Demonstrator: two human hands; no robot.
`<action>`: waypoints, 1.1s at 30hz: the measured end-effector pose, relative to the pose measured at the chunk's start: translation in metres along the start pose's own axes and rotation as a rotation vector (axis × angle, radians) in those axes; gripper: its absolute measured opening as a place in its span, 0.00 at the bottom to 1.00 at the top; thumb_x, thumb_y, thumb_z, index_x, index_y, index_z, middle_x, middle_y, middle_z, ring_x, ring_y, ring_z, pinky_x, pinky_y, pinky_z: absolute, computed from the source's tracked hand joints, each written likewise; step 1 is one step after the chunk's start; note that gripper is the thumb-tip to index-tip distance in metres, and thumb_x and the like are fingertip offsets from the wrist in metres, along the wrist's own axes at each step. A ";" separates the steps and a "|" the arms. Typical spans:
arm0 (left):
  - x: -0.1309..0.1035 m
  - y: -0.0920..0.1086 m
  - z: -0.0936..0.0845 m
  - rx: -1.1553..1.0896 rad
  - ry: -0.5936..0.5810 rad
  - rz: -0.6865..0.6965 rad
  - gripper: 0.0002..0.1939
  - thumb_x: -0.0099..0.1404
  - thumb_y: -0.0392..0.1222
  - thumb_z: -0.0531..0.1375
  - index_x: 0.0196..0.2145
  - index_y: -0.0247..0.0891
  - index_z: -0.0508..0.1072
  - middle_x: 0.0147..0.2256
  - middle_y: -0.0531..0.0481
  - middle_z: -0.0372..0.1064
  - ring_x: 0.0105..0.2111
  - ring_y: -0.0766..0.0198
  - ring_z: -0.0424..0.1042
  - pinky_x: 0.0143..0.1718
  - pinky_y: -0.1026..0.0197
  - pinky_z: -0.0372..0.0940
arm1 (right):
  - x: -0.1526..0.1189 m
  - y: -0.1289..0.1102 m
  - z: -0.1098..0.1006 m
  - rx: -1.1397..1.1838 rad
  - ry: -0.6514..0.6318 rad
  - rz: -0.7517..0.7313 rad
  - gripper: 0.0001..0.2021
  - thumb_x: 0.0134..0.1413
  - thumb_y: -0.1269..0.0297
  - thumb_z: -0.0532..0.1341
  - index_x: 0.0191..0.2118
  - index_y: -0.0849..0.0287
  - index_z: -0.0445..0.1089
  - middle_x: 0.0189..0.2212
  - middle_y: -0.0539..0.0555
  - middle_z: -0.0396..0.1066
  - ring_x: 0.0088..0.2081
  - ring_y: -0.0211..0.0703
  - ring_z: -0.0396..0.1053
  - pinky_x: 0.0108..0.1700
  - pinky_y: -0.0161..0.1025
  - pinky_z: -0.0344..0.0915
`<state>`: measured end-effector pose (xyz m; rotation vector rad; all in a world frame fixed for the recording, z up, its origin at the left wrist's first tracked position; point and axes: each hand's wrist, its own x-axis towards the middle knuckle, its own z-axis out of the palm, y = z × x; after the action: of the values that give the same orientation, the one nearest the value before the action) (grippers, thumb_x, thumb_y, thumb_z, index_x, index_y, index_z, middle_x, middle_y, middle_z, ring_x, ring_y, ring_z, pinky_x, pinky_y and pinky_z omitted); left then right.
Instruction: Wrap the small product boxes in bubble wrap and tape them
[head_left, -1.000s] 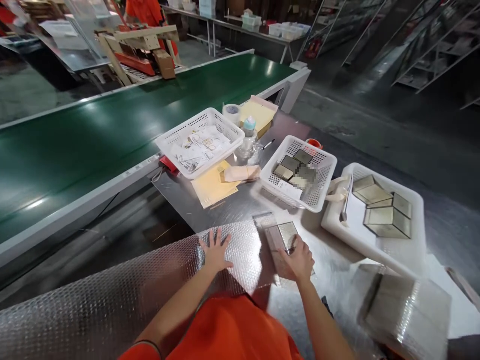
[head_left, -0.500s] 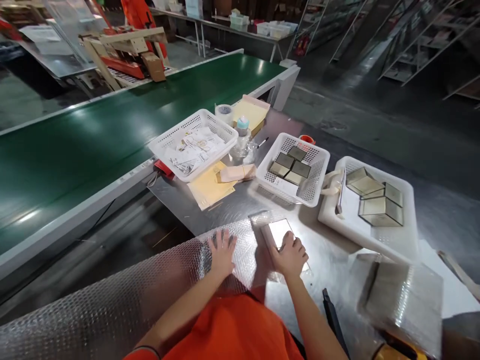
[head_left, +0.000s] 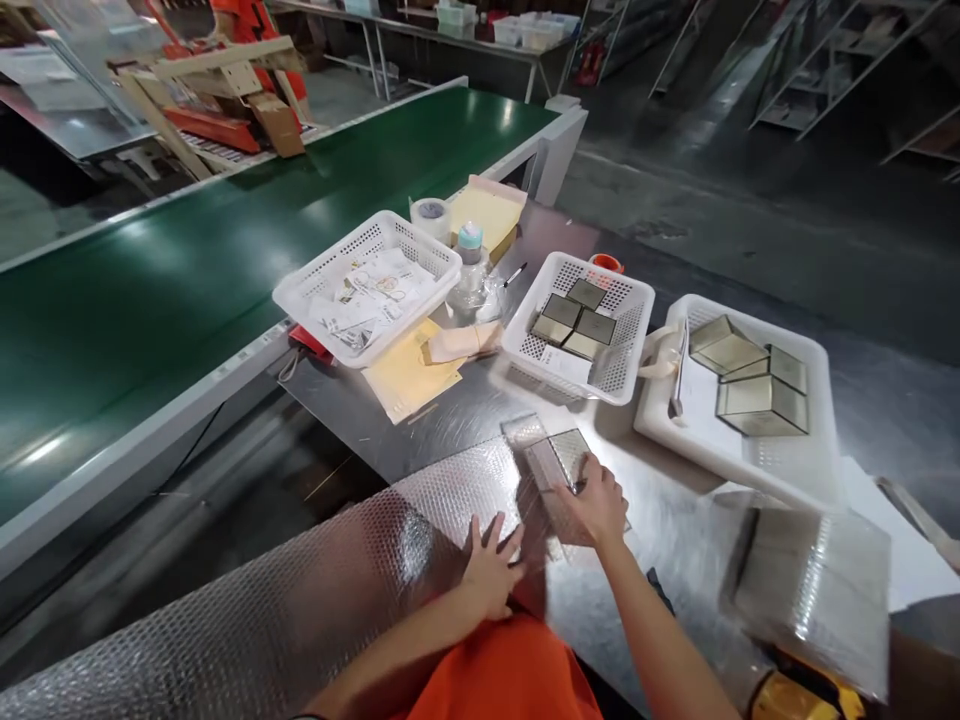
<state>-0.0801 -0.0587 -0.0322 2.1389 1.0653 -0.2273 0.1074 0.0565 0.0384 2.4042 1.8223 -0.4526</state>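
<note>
A long sheet of bubble wrap [head_left: 300, 570] runs from the lower left up onto the metal table. My left hand [head_left: 493, 568] lies on it with fingers spread and nothing held. At the end of the sheet is a small dark-edged box [head_left: 564, 455], with clear bubble wrap around part of it. My right hand [head_left: 600, 500] grips the near right side of this box, thumb toward the left and fingers over the right edge. The palm hides part of the box. A black-handled tool [head_left: 660, 590] lies partly under my right forearm.
Beyond my hands stand a white basket [head_left: 369, 300] of papers, a basket [head_left: 517, 350] with several dark-edged boxes, and a white tub [head_left: 832, 420] with more. A tape roll [head_left: 431, 212], yellow envelopes [head_left: 412, 375] and a yellow tape dispenser [head_left: 802, 695] lie around. A green conveyor [head_left: 187, 240] runs behind.
My left hand has slid right and toward my body along the bubble wrap. The box's bright top face now looks duller, with bubble wrap over it. My right hand stays on the box.
</note>
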 end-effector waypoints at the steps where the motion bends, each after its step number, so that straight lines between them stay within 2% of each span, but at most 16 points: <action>1: 0.000 0.001 -0.001 -0.001 -0.003 -0.003 0.43 0.52 0.57 0.68 0.63 0.53 0.60 0.70 0.47 0.29 0.67 0.31 0.22 0.57 0.17 0.23 | 0.000 0.000 -0.001 -0.005 0.002 -0.010 0.37 0.54 0.47 0.58 0.65 0.59 0.50 0.57 0.66 0.62 0.55 0.64 0.63 0.51 0.54 0.61; 7: -0.004 0.001 0.002 0.017 -0.028 -0.028 0.44 0.53 0.58 0.68 0.64 0.52 0.58 0.70 0.47 0.25 0.68 0.30 0.24 0.55 0.15 0.25 | -0.003 -0.001 0.002 0.003 0.033 -0.007 0.35 0.54 0.47 0.57 0.63 0.59 0.53 0.55 0.65 0.64 0.51 0.62 0.65 0.48 0.52 0.61; 11: -0.003 -0.001 0.008 0.014 -0.026 -0.040 0.47 0.52 0.58 0.68 0.65 0.57 0.53 0.71 0.48 0.28 0.68 0.31 0.24 0.55 0.14 0.24 | -0.017 -0.008 0.022 -0.043 0.173 -0.042 0.35 0.55 0.48 0.57 0.63 0.63 0.54 0.55 0.68 0.61 0.52 0.63 0.62 0.50 0.54 0.57; 15: -0.005 0.001 0.005 0.021 -0.022 -0.034 0.47 0.53 0.57 0.67 0.66 0.55 0.51 0.70 0.46 0.35 0.68 0.31 0.24 0.55 0.15 0.23 | -0.030 -0.016 0.039 -0.096 0.277 -0.066 0.34 0.55 0.50 0.57 0.62 0.66 0.56 0.55 0.72 0.59 0.53 0.65 0.59 0.51 0.56 0.54; 17: -0.008 0.001 0.002 -0.003 0.011 -0.022 0.45 0.55 0.57 0.65 0.66 0.52 0.52 0.70 0.45 0.36 0.68 0.34 0.28 0.57 0.17 0.25 | -0.032 -0.018 0.041 -0.096 0.300 -0.072 0.34 0.55 0.51 0.57 0.62 0.66 0.56 0.55 0.72 0.59 0.52 0.65 0.60 0.50 0.55 0.54; 19: -0.010 -0.001 -0.005 -0.050 0.085 -0.078 0.43 0.58 0.56 0.62 0.67 0.47 0.51 0.70 0.42 0.36 0.68 0.37 0.35 0.61 0.23 0.32 | -0.034 -0.020 0.043 -0.103 0.335 -0.075 0.33 0.55 0.51 0.57 0.62 0.66 0.57 0.55 0.72 0.59 0.52 0.64 0.59 0.50 0.55 0.54; 21: -0.011 -0.009 -0.014 -0.068 0.196 -0.190 0.41 0.60 0.54 0.60 0.67 0.44 0.51 0.70 0.40 0.36 0.68 0.39 0.39 0.63 0.29 0.38 | -0.038 -0.024 0.045 -0.115 0.378 -0.083 0.33 0.55 0.52 0.57 0.63 0.66 0.56 0.56 0.73 0.58 0.53 0.65 0.58 0.51 0.56 0.53; 23: -0.012 -0.023 -0.026 -0.024 0.291 -0.288 0.39 0.61 0.52 0.60 0.66 0.44 0.53 0.70 0.41 0.36 0.68 0.37 0.38 0.63 0.30 0.39 | -0.046 -0.030 0.048 -0.119 0.408 -0.104 0.34 0.55 0.52 0.57 0.63 0.67 0.55 0.57 0.74 0.57 0.54 0.66 0.57 0.51 0.57 0.53; 25: -0.014 -0.043 -0.040 0.039 0.309 -0.344 0.37 0.60 0.50 0.61 0.66 0.47 0.55 0.70 0.43 0.41 0.67 0.36 0.39 0.62 0.26 0.36 | -0.056 -0.038 0.049 -0.118 0.431 -0.120 0.35 0.55 0.51 0.58 0.64 0.68 0.55 0.57 0.75 0.57 0.55 0.67 0.56 0.51 0.59 0.52; 29: -0.023 -0.078 -0.063 0.091 0.305 -0.382 0.34 0.59 0.44 0.63 0.62 0.50 0.61 0.65 0.43 0.54 0.63 0.37 0.51 0.60 0.23 0.34 | -0.073 -0.047 0.042 -0.179 0.412 -0.176 0.32 0.58 0.56 0.56 0.64 0.68 0.55 0.57 0.75 0.59 0.53 0.65 0.58 0.50 0.57 0.54; 30: -0.024 -0.082 -0.067 0.024 0.329 -0.385 0.33 0.58 0.42 0.63 0.61 0.48 0.63 0.65 0.43 0.55 0.63 0.37 0.51 0.61 0.24 0.34 | -0.074 -0.047 0.039 -0.203 0.385 -0.215 0.30 0.59 0.58 0.56 0.64 0.67 0.56 0.56 0.74 0.60 0.52 0.63 0.60 0.48 0.54 0.56; 31: -0.023 -0.082 -0.071 -0.144 0.370 -0.405 0.31 0.56 0.39 0.64 0.58 0.46 0.66 0.64 0.42 0.56 0.63 0.38 0.50 0.62 0.27 0.33 | -0.075 -0.045 0.037 -0.223 0.356 -0.263 0.29 0.59 0.59 0.56 0.63 0.65 0.57 0.56 0.72 0.62 0.50 0.61 0.62 0.47 0.52 0.57; 33: -0.012 -0.074 -0.077 -0.686 0.466 -0.473 0.23 0.54 0.34 0.64 0.49 0.42 0.73 0.62 0.42 0.58 0.65 0.41 0.45 0.65 0.35 0.34 | -0.073 -0.038 0.033 -0.245 0.317 -0.344 0.27 0.58 0.59 0.59 0.62 0.62 0.60 0.54 0.69 0.64 0.46 0.58 0.64 0.44 0.49 0.58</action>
<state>-0.1556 0.0149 -0.0102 1.3247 1.6249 0.3946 0.0479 -0.0083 0.0318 2.0969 2.2795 0.1394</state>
